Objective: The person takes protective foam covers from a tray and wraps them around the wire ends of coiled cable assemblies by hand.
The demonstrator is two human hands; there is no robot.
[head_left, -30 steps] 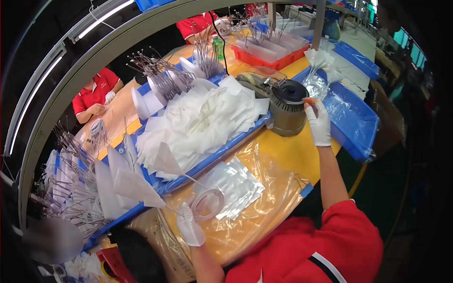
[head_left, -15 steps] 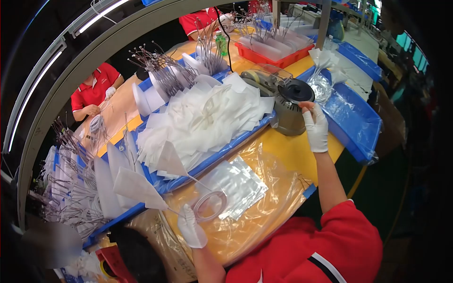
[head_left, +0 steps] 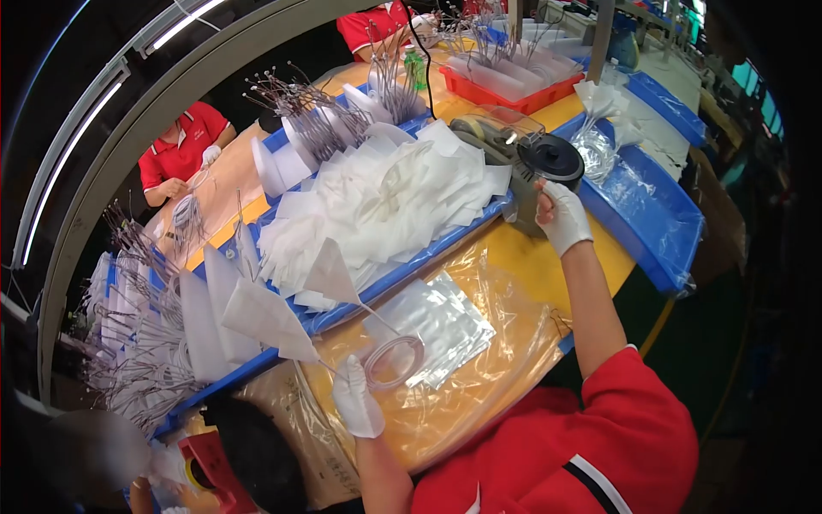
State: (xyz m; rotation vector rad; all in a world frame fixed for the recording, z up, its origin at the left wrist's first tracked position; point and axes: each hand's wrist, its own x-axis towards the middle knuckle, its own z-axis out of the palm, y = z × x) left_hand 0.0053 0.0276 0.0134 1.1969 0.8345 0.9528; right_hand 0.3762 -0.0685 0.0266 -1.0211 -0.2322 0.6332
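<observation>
My left hand (head_left: 358, 403), in a white glove, is closed on a coiled white cable (head_left: 394, 361). White pouches (head_left: 270, 320) cover the cable's two ends and point up and to the left. Under the coil lies a stack of flat silvery bags (head_left: 449, 330) on clear plastic. My right hand (head_left: 562, 216), gloved with bare fingertips showing, is curled closed in front of a grey machine with a round black top (head_left: 550, 159), which looks like a tape dispenser. Whatever its fingers may pinch is too small to make out.
A blue tray (head_left: 505, 202) heaped with white pouches stands ahead. Bundled cables (head_left: 141, 343) fill the left side. At the right is a blue bin (head_left: 655, 214); a red tray (head_left: 514, 100) stands behind. A co-worker in red (head_left: 188, 141) handles cable; another person's dark hair (head_left: 253, 454) shows lower left.
My right hand has drawn slightly down from the machine's black top, its fingers now curled in. My left hand still holds the coil. The whole view has shifted a little.
</observation>
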